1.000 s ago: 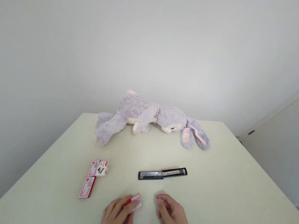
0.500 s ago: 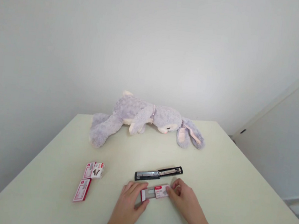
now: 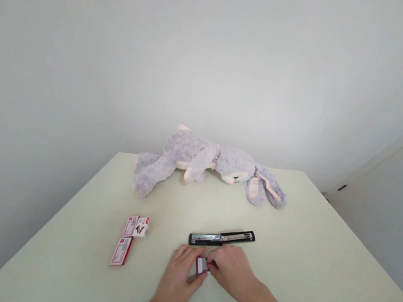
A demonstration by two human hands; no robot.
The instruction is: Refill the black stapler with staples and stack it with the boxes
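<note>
A small red-and-white staple box (image 3: 199, 265) lies near the table's front, its inner tray slid partly out. My left hand (image 3: 177, 279) grips the tray's left end between thumb and fingers. Over the tray's opening, my right hand (image 3: 232, 270) is closed, its fingertips bent down to the grey inside; what they pinch is hidden. The sleeve of the box is mostly covered by that hand. Just beyond both hands is a black stapler (image 3: 205, 239), folded fully open with its metal channel facing up.
To the left lie a red-and-white box (image 3: 121, 251), another such box (image 3: 130, 226) and a white box with a dark picture (image 3: 142, 228), close together. A lilac plush rabbit (image 3: 182, 151) lies on its side along the back of the pale table (image 3: 74, 243), against the wall.
My right hand has moved left, from the right end of the staple box to over its open tray. The left hand keeps its grip. The view has shifted slightly.
</note>
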